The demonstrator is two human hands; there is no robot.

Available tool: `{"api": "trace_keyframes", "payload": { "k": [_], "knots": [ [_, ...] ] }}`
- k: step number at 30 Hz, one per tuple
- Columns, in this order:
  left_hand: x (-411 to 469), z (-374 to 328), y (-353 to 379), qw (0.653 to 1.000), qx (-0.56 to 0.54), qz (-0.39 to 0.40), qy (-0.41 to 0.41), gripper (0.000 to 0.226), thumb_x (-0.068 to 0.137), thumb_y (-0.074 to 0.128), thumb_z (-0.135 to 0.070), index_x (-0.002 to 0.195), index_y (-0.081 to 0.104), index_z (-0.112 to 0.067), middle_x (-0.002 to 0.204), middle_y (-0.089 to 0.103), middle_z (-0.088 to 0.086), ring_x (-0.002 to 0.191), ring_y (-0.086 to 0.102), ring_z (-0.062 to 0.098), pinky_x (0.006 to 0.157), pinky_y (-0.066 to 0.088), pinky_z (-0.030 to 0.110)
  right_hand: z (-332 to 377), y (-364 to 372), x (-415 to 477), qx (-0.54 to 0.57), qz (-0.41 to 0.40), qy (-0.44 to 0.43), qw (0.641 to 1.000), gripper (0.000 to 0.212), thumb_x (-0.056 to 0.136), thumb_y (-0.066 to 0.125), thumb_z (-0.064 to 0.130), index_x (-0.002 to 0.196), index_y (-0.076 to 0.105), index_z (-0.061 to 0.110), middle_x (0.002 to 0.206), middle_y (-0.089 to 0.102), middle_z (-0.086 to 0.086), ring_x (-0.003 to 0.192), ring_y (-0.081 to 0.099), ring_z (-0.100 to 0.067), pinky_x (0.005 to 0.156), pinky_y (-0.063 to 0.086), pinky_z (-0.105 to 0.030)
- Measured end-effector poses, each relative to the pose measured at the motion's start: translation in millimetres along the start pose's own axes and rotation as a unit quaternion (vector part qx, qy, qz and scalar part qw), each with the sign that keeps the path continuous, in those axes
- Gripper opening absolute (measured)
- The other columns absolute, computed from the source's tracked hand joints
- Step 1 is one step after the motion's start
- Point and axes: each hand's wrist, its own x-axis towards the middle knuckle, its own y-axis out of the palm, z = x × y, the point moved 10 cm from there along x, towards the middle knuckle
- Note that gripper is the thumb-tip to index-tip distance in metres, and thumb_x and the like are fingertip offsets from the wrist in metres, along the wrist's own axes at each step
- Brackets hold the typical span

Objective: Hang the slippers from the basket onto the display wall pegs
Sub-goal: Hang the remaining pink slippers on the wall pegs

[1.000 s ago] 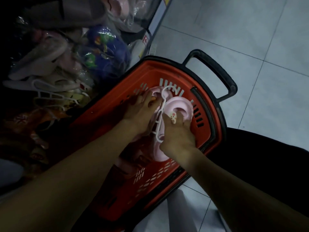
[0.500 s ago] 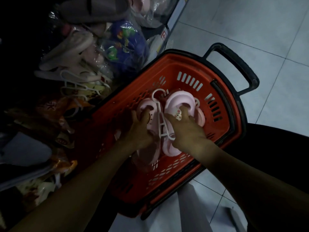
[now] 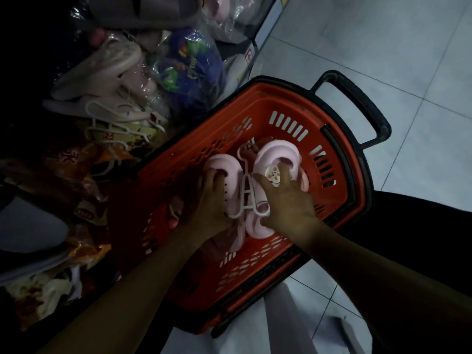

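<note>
Both hands are reaching into the red basket (image 3: 258, 282), where a pair of pink slippers (image 3: 277, 159) is lying clipped to a white hanger (image 3: 245, 192). The left hand (image 3: 208, 203) is closing its grip on the left slipper. The right hand (image 3: 286, 200) is gripping the right slipper, beside its cartoon charm (image 3: 272, 175).
</note>
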Motion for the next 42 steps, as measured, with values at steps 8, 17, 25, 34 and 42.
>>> {"api": "trace_keyframes", "payload": {
  "k": [8,17,25,34,42],
  "knots": [
    [5,-19,-9,0.998,0.028,0.017,0.047,0.086,0.046,0.086,-0.041,0.113,0.051,0.001,0.112,0.052,0.02,0.116,0.031,0.035,0.101,0.034,0.049,2,-8,1,0.055,-0.045,-0.031,0.997,0.118,0.07,0.077,0.019,0.155,-0.005,0.028,0.149,0.02,-0.007,0.069,0.048,-0.02,0.041,0.02,-0.022],
    [6,-38,-58,0.99,0.106,-0.064,0.074,0.072,0.048,0.066,-0.059,0.096,0.047,-0.01,0.096,0.053,0.012,0.103,0.041,0.035,0.096,0.03,0.041,18,-50,1,0.026,-0.076,-0.083,0.993,0.119,0.068,0.073,0.015,0.155,-0.007,0.016,0.148,0.028,-0.01,0.113,0.047,-0.031,0.067,0.044,-0.038],
    [-12,-87,-130,0.961,0.1,-0.206,0.155,0.064,0.053,0.067,-0.053,0.085,0.054,0.001,0.083,0.053,0.017,0.086,0.034,0.028,0.084,0.029,0.047,21,-77,-3,-0.008,-0.036,-0.115,0.993,0.118,0.068,0.073,0.023,0.155,-0.008,0.021,0.145,0.028,-0.009,0.119,0.046,-0.029,0.074,0.044,-0.041],
    [-53,-87,-174,0.955,0.209,-0.184,0.104,0.07,0.047,0.082,-0.045,0.091,0.054,0.003,0.088,0.052,0.018,0.089,0.039,0.031,0.085,0.029,0.049,70,-92,-24,-0.046,-0.052,-0.203,0.977,0.122,0.066,0.073,0.032,0.154,-0.011,0.025,0.15,0.02,-0.008,0.132,0.035,-0.031,0.094,0.042,-0.045],
    [-145,-83,-249,0.941,0.26,-0.218,0.012,0.081,0.03,0.087,-0.031,0.097,0.053,-0.003,0.089,0.053,0.014,0.084,0.034,0.029,0.074,0.042,0.041,134,-113,-97,0.1,-0.072,-0.317,0.94,0.114,0.059,0.064,0.03,0.154,0.002,0.031,0.15,0.025,-0.004,0.13,0.042,-0.031,0.091,0.05,-0.045]
  ]
}}
